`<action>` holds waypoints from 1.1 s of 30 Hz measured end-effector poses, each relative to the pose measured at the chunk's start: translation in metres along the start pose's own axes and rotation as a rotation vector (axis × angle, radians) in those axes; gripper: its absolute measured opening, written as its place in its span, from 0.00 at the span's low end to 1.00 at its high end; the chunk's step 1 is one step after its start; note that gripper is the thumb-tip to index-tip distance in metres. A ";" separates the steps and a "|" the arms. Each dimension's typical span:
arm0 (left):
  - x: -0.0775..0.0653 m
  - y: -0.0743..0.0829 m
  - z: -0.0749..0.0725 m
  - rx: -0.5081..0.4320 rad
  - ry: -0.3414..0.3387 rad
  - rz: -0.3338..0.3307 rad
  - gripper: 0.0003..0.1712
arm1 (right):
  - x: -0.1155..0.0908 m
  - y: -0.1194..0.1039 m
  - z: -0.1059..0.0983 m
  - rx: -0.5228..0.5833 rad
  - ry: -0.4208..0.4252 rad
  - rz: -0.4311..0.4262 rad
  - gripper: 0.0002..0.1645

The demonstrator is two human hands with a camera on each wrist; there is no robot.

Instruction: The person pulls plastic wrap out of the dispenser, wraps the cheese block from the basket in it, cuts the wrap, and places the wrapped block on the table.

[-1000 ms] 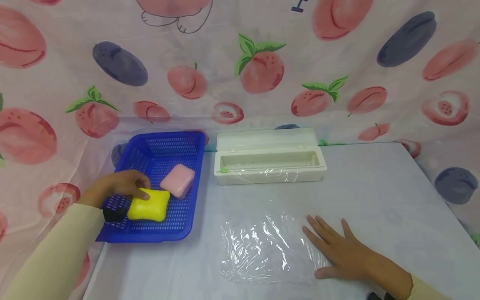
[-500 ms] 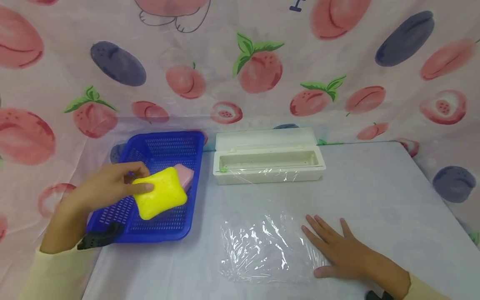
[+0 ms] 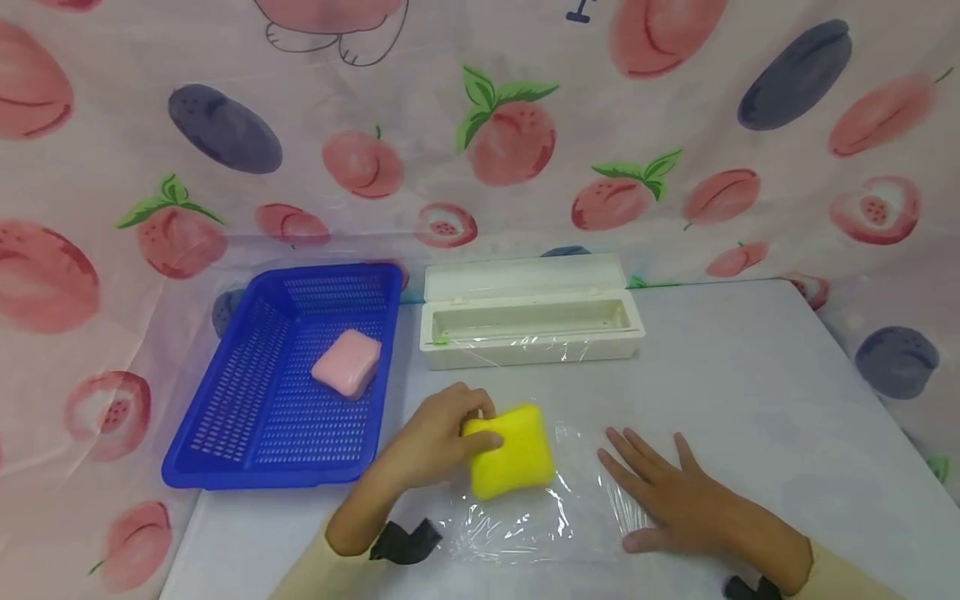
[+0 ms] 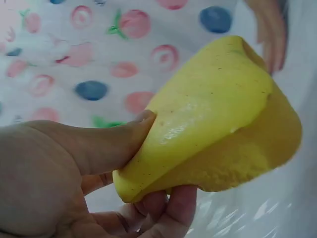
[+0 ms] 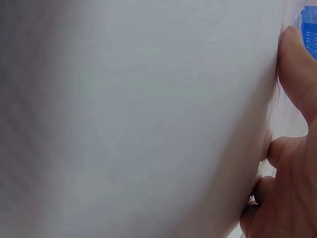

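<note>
My left hand (image 3: pixel 438 437) pinches a yellow sponge (image 3: pixel 521 458) by its left edge, above a clear sheet of cling film (image 3: pixel 525 533) on the table. In the left wrist view the sponge (image 4: pixel 213 104) shows a smooth face and a rougher, folded-in side, with the thumb on top and fingers beneath. My right hand (image 3: pixel 675 500) lies with spread fingers on the right edge of the film. In the right wrist view, its thumb and fingertips (image 5: pixel 294 64) rest against the pale surface. A white cling film box (image 3: pixel 532 329) with its lid up stands behind the sheet.
A blue mesh basket (image 3: pixel 217 417) stands at the left with a pink sponge-like block (image 3: pixel 347 364) in it. A fruit-patterned cloth (image 3: pixel 450 125) hangs behind the white table (image 3: pixel 750 375). Film drapes over the box's front.
My left hand has lifted the yellow sponge out of the blue basket and carried it right, over the film. The right hand has stayed in place.
</note>
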State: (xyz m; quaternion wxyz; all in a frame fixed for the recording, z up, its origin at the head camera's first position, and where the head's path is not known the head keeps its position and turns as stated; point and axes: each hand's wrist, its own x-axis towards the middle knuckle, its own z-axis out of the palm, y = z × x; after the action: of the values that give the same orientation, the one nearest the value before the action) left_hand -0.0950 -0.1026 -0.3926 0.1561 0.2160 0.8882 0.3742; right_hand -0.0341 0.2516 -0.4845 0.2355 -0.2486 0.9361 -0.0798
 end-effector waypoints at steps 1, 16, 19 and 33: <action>0.007 -0.002 0.010 -0.005 -0.020 0.002 0.07 | 0.001 0.000 0.000 0.000 -0.016 0.013 0.71; 0.054 -0.026 0.071 -0.008 -0.177 -0.086 0.07 | 0.004 -0.002 -0.001 -0.012 -0.068 0.067 0.72; 0.053 -0.025 0.074 0.025 -0.159 -0.103 0.08 | 0.005 -0.001 -0.001 -0.016 -0.067 0.066 0.72; 0.051 -0.032 0.088 0.075 -0.116 -0.128 0.15 | 0.001 0.000 -0.003 -0.050 -0.070 0.085 0.71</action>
State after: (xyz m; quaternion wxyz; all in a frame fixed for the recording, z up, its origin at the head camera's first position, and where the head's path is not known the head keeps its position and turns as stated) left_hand -0.1085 -0.0444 -0.4807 0.2227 0.1856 0.9031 0.3169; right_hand -0.0358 0.2509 -0.4825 0.2650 -0.2170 0.9388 -0.0376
